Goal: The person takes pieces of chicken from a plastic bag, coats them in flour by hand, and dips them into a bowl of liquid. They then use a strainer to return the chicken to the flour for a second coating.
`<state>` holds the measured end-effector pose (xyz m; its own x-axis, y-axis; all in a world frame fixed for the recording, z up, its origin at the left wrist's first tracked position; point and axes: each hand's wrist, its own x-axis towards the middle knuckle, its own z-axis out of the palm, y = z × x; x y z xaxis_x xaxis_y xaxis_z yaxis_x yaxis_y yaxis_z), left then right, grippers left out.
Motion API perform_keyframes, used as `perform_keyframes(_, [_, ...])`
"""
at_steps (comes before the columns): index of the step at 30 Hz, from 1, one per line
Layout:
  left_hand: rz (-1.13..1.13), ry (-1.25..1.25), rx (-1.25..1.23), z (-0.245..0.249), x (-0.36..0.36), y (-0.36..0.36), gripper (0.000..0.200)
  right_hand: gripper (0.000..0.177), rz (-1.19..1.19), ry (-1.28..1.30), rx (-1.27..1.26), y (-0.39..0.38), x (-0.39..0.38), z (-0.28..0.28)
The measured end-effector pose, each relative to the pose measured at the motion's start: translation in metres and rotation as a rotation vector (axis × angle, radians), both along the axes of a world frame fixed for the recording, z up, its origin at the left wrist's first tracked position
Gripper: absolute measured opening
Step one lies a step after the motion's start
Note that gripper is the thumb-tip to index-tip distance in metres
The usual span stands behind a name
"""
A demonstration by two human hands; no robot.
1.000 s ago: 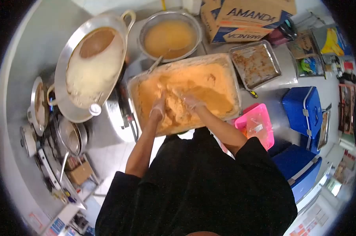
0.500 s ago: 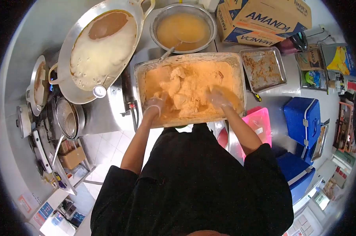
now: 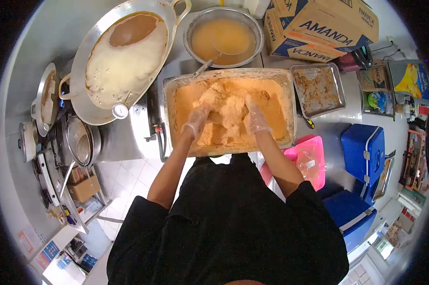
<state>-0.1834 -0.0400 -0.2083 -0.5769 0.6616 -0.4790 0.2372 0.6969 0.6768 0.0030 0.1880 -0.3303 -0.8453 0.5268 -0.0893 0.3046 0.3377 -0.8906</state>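
A rectangular tub of loose orange flour stands in front of me, with a heap of flour-coated chicken pieces in its middle. My left hand, in a clear plastic glove, cups the heap from the left, fingers curled against it. On the opposite side my right hand, gloved the same way, holds the heap from the right. Together the palms squeeze the pieces between them. Flour and chicken partly hide the fingertips.
Behind the tub is a metal bowl of cloudy liquid with a ladle. A large pan of foamy oil with a thermometer sits at left. Right are a crumb-covered tray, a pink container, cardboard boxes and a blue cooler.
Both hands have moved inward from the tub's sides and closed around the chicken pieces. The heap is now gathered more tightly between them, and the view has shifted slightly.
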Motion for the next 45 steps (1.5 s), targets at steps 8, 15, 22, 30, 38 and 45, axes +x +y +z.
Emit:
perform_keyframes(8, [-0.201,0.21,-0.379,-0.061,0.009,-0.046,0.084,0.054,-0.064,-0.407,0.146,0.033,0.02,0.051])
perform_keyframes(15, [0.066,-0.044,0.137,-0.032,0.048,0.038,0.077,0.057,-0.059,-0.453,-0.639,-0.036,-0.058,0.083])
perform_keyframes(22, [-0.063,0.205,-0.016,0.048,0.017,0.0,0.056,0.046,0.828,-0.276,0.577,-0.003,-0.035,0.116])
perform_keyframes(30, [0.221,0.066,-0.217,0.04,0.011,-0.034,0.058,0.02,0.238,-0.09,0.792,0.016,0.011,0.059])
perform_keyframes(38, [-0.364,0.317,-0.094,0.041,0.025,-0.058,0.041,0.027,0.396,-0.382,0.94,0.01,-0.015,0.002])
perform_keyframes(45, [-0.28,0.283,0.106,-0.031,0.02,-0.059,0.03,0.033,0.317,-0.285,0.737,-0.011,-0.042,0.085])
